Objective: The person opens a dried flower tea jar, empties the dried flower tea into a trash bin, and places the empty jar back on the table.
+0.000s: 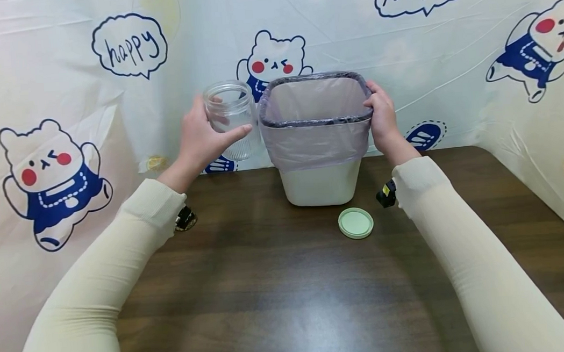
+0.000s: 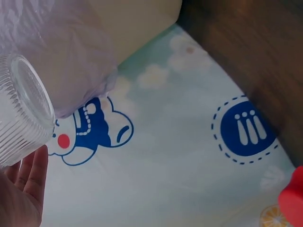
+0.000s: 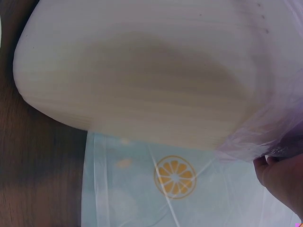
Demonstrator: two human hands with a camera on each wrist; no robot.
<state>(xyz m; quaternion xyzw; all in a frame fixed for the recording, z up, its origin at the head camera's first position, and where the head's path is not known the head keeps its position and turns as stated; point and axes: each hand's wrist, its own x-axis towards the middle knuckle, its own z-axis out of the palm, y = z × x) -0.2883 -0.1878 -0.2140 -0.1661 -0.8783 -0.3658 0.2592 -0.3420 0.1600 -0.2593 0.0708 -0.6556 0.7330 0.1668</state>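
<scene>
A clear ribbed jar (image 1: pixel 240 114) is in the left hand (image 1: pixel 200 131), held up off the table, with its open mouth facing upward. The grip wraps the jar from its left side: the thumb lies across the near face of the glass, and the other fingers show through it on the far side, below the threaded rim. The jar's lower part and base extend below the thumb, and the left wrist view shows the base free of the fingers.

Just to the right of the jar is a white bin (image 1: pixel 320 188), lined with a translucent purple bag (image 1: pixel 316 146) folded over its rim; whether glass and bag touch, I cannot tell. The right hand (image 1: pixel 382 113) grips the bin's right rim, with fingertips hooked over the bag's edge.

The bin stands near the far side of a dark wooden table (image 1: pixel 269 284). A pale green round lid (image 1: pixel 355 223) lies on the wood in front of it, slightly to the right. Behind everything hangs a pale cloth (image 1: pixel 196 41) printed with bears and "happy" bubbles. Cream sleeves (image 1: pixel 94 284) cover both forearms.
</scene>
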